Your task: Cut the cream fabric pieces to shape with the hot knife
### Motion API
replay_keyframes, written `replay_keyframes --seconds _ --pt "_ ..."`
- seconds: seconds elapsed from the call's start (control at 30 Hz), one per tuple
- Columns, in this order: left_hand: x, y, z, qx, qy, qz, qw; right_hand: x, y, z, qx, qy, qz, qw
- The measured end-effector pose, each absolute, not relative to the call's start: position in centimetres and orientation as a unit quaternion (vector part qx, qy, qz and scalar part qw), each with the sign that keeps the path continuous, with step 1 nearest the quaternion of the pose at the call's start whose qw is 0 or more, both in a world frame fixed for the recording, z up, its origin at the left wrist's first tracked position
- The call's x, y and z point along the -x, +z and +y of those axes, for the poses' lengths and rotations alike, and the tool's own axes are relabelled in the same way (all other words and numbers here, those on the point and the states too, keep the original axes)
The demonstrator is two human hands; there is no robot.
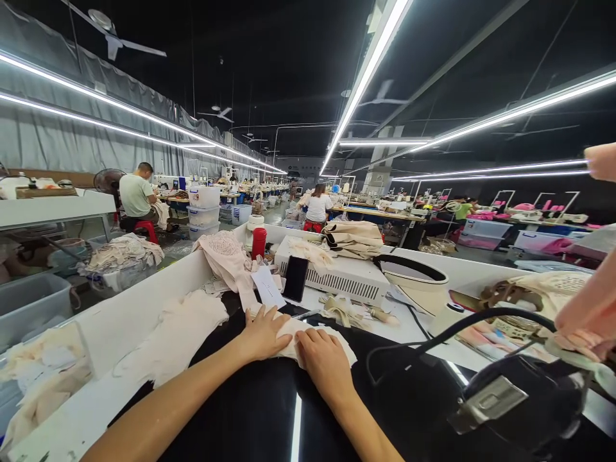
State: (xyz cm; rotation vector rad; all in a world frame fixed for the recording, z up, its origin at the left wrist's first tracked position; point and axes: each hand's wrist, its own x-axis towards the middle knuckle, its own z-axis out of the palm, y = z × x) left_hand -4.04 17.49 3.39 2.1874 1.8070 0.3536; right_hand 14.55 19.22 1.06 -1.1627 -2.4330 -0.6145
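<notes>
A small cream fabric piece (pixel 346 346) lies on the glossy black work surface (pixel 250 410), its middle covered by my hands. My left hand (pixel 260 335) rests palm down on its left part, fingers spread. Close beside it, my right hand (pixel 325 359) lies on the right part, fingers stretched forward and close together, with the fingertips on the cloth. Left of my left arm is a heap of pale fabric pieces (pixel 180 333). Just beyond my hands are a white paper slip (pixel 267 287) and a dark phone (pixel 295 278) leaning on a white vented box (pixel 337 276).
A red bottle (pixel 258 243), folded beige cloth (pixel 353 239) and a cream ring-shaped piece (pixel 414 282) stand at the back. At right, a black device with a metal plate (pixel 495 401) and a curved black cable (pixel 462 319) reach over the surface. Co-workers sit farther off.
</notes>
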Motion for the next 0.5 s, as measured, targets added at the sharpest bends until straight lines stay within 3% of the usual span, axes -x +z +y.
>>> replay_keyframes --seconds 0.5 --pt "3.8 2.8 17.9 -0.755 0.137 0.616 0.180 -20.5 1.1 18.7 0.487 -0.257 -0.812 0.193"
